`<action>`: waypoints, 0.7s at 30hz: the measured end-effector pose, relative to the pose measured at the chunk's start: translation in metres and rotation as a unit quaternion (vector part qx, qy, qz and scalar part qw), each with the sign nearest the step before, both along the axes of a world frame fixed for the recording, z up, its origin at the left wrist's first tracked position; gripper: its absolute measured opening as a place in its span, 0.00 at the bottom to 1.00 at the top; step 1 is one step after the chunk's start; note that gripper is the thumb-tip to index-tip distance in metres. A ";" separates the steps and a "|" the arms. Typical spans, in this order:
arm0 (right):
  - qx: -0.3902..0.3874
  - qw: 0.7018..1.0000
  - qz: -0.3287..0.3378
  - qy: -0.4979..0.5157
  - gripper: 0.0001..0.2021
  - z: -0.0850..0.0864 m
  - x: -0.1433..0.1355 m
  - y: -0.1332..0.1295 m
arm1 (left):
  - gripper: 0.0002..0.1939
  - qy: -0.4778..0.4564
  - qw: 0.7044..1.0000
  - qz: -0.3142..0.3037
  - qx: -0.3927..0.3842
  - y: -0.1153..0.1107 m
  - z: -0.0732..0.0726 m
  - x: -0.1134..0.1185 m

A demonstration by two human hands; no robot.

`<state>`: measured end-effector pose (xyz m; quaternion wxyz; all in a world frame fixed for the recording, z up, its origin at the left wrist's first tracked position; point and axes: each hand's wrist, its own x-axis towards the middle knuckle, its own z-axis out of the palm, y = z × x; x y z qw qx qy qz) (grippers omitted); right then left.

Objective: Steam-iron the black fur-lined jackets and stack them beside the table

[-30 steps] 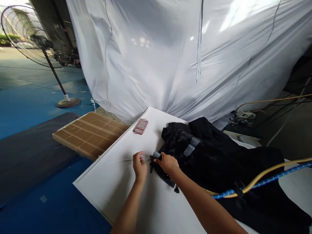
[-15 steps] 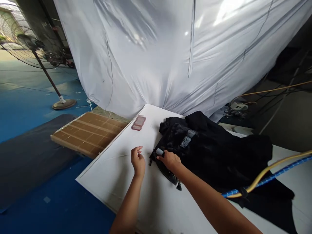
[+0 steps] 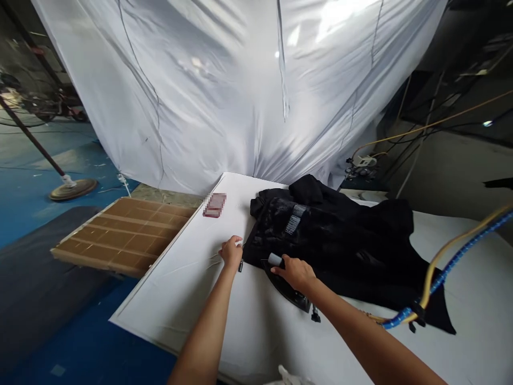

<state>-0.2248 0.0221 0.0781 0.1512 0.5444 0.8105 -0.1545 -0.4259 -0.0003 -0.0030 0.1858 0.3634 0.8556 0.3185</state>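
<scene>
Right hand (image 3: 297, 274): iron (image 3: 286, 290) is being gripped within fingers.
Left hand (image 3: 231, 253): fingers are being held bent beside black garment (image 3: 340, 251); pinch unclear.

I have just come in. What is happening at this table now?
A black garment lies on a white table, partly bunched at its far side. The person's right hand grips the handle of what looks like an iron, at the garment's near edge. Their left hand is at the garment's left corner; whether it is pinching anything is hard to tell.
</scene>
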 end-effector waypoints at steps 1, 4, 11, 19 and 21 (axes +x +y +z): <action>0.001 1.000 0.004 0.002 0.26 0.000 0.000 -0.001 | 0.13 -0.006 1.000 -0.018 -0.020 0.010 0.001 0.000; 0.010 1.000 0.014 0.006 0.26 -0.001 -0.003 -0.001 | 0.15 -0.019 0.996 -0.069 -0.056 0.035 0.003 0.001; 0.021 1.000 -0.004 0.018 0.26 -0.005 -0.018 0.006 | 0.07 -0.009 0.998 -0.040 -0.048 0.042 -0.007 -0.002; 0.020 0.998 -0.007 0.054 0.27 -0.012 -0.055 0.018 | 0.08 -0.025 0.993 0.097 0.062 0.013 0.002 -0.019; 0.017 0.998 -0.006 0.058 0.27 -0.010 -0.061 0.020 | 0.09 -0.022 0.990 0.114 0.083 0.006 0.004 -0.019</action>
